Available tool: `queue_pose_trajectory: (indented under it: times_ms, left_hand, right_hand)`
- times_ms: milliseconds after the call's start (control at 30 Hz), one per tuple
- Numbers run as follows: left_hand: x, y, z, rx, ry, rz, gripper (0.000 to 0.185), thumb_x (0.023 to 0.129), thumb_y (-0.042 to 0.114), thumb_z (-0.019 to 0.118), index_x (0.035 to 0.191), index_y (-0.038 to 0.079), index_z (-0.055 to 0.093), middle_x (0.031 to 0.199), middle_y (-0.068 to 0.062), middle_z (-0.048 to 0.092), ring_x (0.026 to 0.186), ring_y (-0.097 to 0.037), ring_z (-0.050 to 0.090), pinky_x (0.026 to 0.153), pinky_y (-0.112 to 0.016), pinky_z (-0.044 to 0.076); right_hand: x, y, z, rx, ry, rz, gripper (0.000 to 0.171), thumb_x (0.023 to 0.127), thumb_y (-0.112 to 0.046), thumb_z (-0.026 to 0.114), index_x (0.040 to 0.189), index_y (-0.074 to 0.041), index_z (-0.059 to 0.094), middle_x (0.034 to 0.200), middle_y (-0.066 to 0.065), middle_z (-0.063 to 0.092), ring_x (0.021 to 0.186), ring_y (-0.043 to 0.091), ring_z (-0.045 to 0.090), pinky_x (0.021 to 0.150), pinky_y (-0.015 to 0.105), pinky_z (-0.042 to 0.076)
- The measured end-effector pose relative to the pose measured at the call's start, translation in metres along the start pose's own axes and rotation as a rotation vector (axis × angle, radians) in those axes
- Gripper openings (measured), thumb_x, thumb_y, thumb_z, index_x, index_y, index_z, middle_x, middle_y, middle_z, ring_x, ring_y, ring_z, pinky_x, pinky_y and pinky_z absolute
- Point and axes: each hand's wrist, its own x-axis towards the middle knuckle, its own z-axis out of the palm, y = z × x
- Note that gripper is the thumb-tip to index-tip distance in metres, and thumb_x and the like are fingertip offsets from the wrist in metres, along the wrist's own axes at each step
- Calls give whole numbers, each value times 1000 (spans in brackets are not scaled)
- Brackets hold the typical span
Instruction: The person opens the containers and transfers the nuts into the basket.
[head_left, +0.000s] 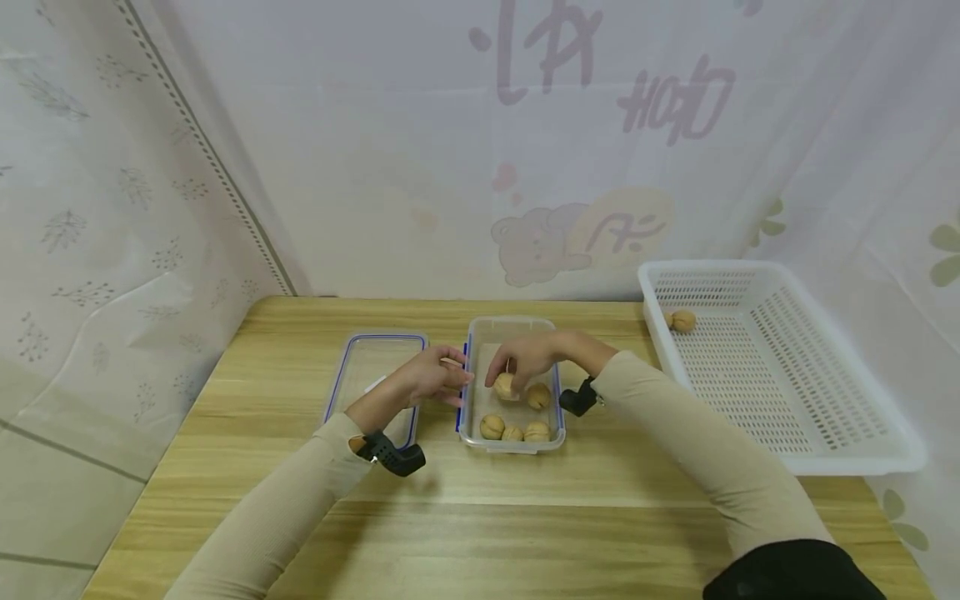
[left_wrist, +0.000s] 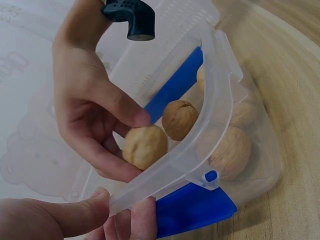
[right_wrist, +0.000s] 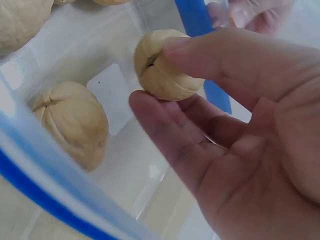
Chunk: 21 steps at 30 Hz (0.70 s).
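A clear plastic food box with blue side clips stands uncovered mid-table. My left hand pinches its left rim, thumb on one side and fingers on the other. Over the inside of the box, my right hand holds a walnut between thumb and fingertips. That walnut also shows in the left wrist view, just behind the rim. Below it, a single walnut lies on the box floor. Several more, including one walnut, sit along the near end.
Left of the box lies a clear lid with a blue seal, partly covered by my left forearm. A white slotted basket stands at the right, with walnuts in its far left corner. A printed curtain hangs behind the wooden table.
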Motion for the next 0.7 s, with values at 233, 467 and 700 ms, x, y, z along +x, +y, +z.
queue_pose_trajectory:
  times_ms: [233,467,700]
  left_hand:
    - [0,0,-1,-2,-2,0,39,102,-4,56,137,-8,41,113,-18,60,96,-22,59,74,-33,66]
    - [0,0,-1,-18,9,-10,40,101,-3,59,137,-7,41,112,-16,58,92,-20,60,74,-34,66]
    - [0,0,-1,-18,8,-12,40,101,-2,60,136,-6,42,114,-16,57,92,-21,60,76,-35,66]
  right_hand:
    - [-19,9,-7,123,123,-67,44,91,1,70,134,-1,64,134,11,62,112,20,60,96,31,55]
    - [-46,19,-20,238,248,-146,41,92,-2,67,131,3,58,130,13,60,115,26,58,98,37,54]
    - [-84,34,-35,229,383,-124,41,98,-9,68,137,-3,60,134,12,62,116,26,60,103,46,51]
